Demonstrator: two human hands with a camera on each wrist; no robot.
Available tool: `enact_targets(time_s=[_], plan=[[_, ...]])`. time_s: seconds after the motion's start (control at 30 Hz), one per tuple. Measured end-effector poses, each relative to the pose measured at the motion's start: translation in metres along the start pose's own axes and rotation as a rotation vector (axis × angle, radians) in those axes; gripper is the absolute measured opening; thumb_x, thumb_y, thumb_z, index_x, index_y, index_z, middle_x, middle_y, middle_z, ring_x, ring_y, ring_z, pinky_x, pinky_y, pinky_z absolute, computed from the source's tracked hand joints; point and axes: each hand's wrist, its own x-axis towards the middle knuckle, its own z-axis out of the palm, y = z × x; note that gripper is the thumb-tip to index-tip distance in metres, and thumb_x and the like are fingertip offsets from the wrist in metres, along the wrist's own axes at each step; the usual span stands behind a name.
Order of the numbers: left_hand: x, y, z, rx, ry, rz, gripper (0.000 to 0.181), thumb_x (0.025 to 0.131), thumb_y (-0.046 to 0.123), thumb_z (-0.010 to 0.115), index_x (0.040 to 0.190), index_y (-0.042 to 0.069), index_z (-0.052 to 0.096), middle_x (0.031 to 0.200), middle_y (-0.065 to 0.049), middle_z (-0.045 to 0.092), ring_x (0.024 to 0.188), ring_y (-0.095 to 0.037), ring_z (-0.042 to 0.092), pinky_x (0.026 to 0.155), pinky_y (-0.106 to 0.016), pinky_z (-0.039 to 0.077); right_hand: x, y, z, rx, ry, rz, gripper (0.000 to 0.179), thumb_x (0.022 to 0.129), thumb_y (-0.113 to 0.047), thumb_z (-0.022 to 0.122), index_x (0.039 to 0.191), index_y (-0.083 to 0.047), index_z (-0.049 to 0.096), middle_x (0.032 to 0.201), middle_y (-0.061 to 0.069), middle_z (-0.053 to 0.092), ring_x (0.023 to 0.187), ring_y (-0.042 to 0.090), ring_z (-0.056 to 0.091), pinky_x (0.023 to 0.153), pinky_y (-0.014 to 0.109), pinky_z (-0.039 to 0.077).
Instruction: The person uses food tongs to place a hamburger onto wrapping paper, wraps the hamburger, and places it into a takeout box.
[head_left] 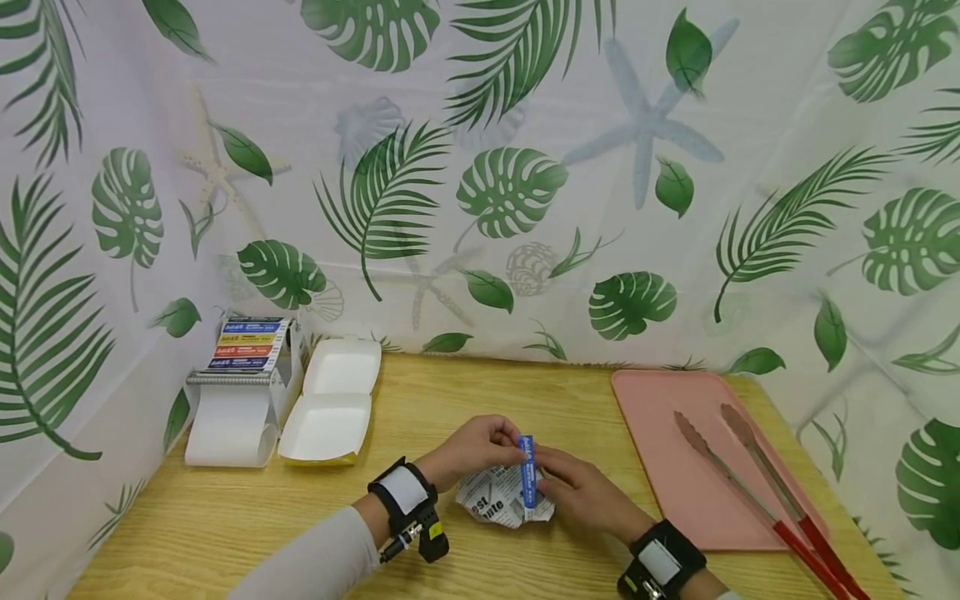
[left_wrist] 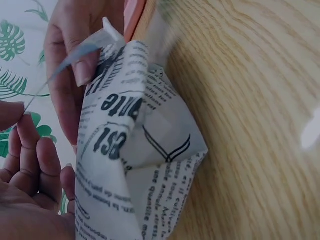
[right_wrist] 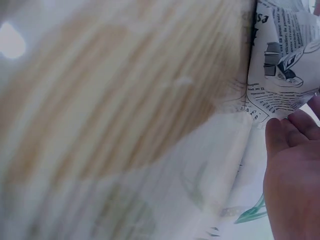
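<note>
A bundle of newsprint-patterned wrapping paper (head_left: 489, 502), folded and creased, is between my hands over the table. A blue printed sticker strip (head_left: 528, 475) runs along its right part. My left hand (head_left: 483, 446) pinches the strip's far end between thumb and fingertip; in the left wrist view the strip (left_wrist: 75, 55) stretches taut from there to the paper. My right hand (head_left: 588, 496) grips the bundle's right side, its thumb (left_wrist: 84, 70) lying on the paper. In the right wrist view, the right fingers (right_wrist: 287, 132) are at the paper's edge. What the paper wraps is hidden.
At the back left stand a sticker dispenser (head_left: 247, 346) with colored label rolls and an open white takeout box (head_left: 341, 371). A pink tray (head_left: 637, 400) lies on the right, with red-handled tongs (head_left: 765, 500) across it. A leaf-print curtain (head_left: 525, 333) closes off the table's back.
</note>
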Motion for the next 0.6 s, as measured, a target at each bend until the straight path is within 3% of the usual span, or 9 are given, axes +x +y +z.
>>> enact_targets(time_s=[0.3, 0.4, 0.6], plan=[[0.005, -0.007, 0.012, 0.175, 0.069, 0.030, 0.018, 0.089, 0.011, 0.077, 0.100, 0.005, 0.063, 0.086, 0.000, 0.061, 0.077, -0.011, 0.056, 0.068, -0.022, 0.045, -0.004, 0.003, 0.004, 0.089, 0.091, -0.034, 0.043, 0.104, -0.020, 0.059, 0.141, 0.003, 0.057, 0.151, 0.023, 0.047, 0.139, 0.044, 0.043, 0.109, 0.048, 0.040], [0.006, -0.007, 0.013, 0.234, 0.104, 0.029, 0.016, 0.090, 0.011, 0.076, 0.099, 0.007, 0.062, 0.086, 0.000, 0.061, 0.077, -0.011, 0.056, 0.068, -0.022, 0.045, -0.004, 0.001, 0.005, 0.080, 0.119, -0.010, 0.040, 0.104, -0.021, 0.060, 0.138, -0.001, 0.061, 0.151, 0.019, 0.049, 0.139, 0.041, 0.045, 0.109, 0.045, 0.043], [0.007, -0.005, 0.013, 0.264, 0.122, -0.001, 0.015, 0.092, 0.012, 0.075, 0.099, 0.009, 0.061, 0.087, 0.000, 0.060, 0.078, -0.012, 0.055, 0.068, -0.024, 0.044, -0.006, -0.004, 0.003, 0.200, 0.133, 0.084, 0.028, 0.104, -0.025, 0.059, 0.121, -0.006, 0.071, 0.150, 0.020, 0.049, 0.140, 0.043, 0.043, 0.107, 0.037, 0.047]])
